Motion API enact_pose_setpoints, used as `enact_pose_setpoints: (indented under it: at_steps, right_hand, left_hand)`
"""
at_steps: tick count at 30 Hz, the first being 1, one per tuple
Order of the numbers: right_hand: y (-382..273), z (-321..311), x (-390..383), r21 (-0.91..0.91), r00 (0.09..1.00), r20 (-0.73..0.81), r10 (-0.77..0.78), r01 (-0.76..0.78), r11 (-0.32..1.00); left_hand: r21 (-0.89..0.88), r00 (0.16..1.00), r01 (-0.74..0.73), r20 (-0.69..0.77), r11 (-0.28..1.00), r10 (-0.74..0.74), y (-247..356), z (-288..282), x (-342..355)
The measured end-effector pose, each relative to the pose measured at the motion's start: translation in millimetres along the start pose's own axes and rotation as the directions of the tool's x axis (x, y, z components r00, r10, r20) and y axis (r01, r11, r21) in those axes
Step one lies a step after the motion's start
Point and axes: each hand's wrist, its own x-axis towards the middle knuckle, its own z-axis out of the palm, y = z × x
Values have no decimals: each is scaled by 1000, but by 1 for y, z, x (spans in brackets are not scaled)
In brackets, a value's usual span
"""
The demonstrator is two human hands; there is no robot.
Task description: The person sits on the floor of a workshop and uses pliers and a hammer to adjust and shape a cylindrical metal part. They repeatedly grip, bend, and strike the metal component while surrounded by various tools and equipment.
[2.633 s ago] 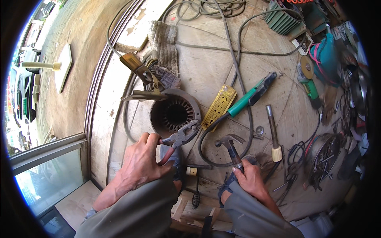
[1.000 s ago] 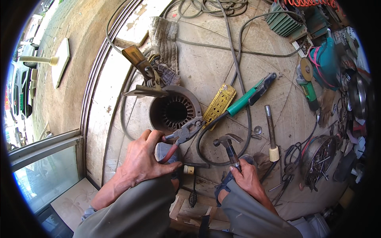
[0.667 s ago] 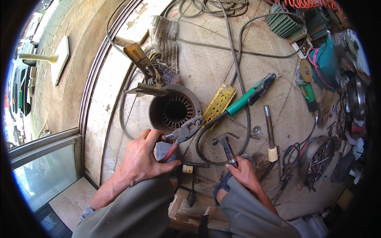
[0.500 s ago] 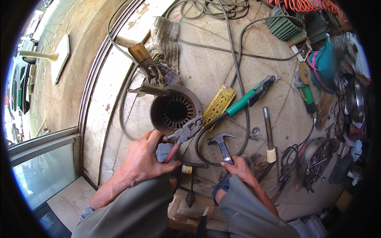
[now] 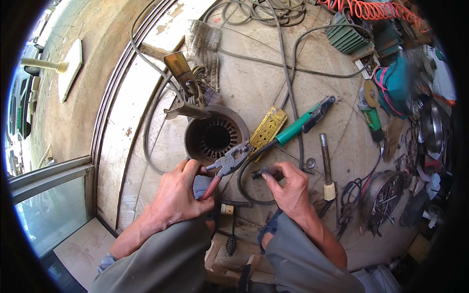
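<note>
My left hand (image 5: 173,193) is closed around the red handles of a pair of pliers (image 5: 227,162). The pliers' jaws lie against the near right rim of a hollow metal cylinder (image 5: 193,146) with a ring of slots inside. Whether the jaws grip anything is too small to tell. My right hand (image 5: 290,188) is raised to the right of the pliers, its fingers wrapped round a hammer (image 5: 256,174). Only a dark end of the hammer shows past the thumb; the fingers hide the rest. A green-handled welding electrode holder (image 5: 303,124) lies beyond, its cable looping between my hands.
A yellow power strip (image 5: 267,131) lies right of the cylinder, a bent metal piece (image 5: 183,73) behind it. Rightward are a metal rod with a pale end (image 5: 326,166), a green angle grinder (image 5: 373,115) and a round tray of small parts (image 5: 383,200). Cables cross the floor.
My right hand has lifted and turned with the hammer, whose claw head and shaft showed before and are now mostly hidden. The left hand and the pliers have stayed in place.
</note>
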Motion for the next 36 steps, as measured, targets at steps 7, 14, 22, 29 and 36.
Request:
enact_pose_setpoints:
  at_steps: [7, 14, 22, 29, 36]
  right_hand:
    - [-24, 17, 34, 196, 997, -73, 6, 8, 981]
    - [-7, 46, 42, 543, 986, -1, 165, -138, 828]
    - [-20, 30, 41, 341, 999, -34, 19, -6, 940]
    - [-40, 22, 27, 651, 992, -67, 103, -35, 759]
    - [-42, 17, 22, 698, 973, 17, 230, -176, 694]
  left_hand:
    - [11, 999, -8, -51, 1000, 9, -3, 7, -2]
    - [-76, 1000, 7, -12, 997, -8, -5, 8, 0]
    - [-211, 973, 189, 175, 959, -153, 1, -7, -1]
    - [-370, 933, 204, 353, 906, -66, 17, -22, -11]
    - [-343, 903, 185, 428, 921, -22, 13, -14, -14]
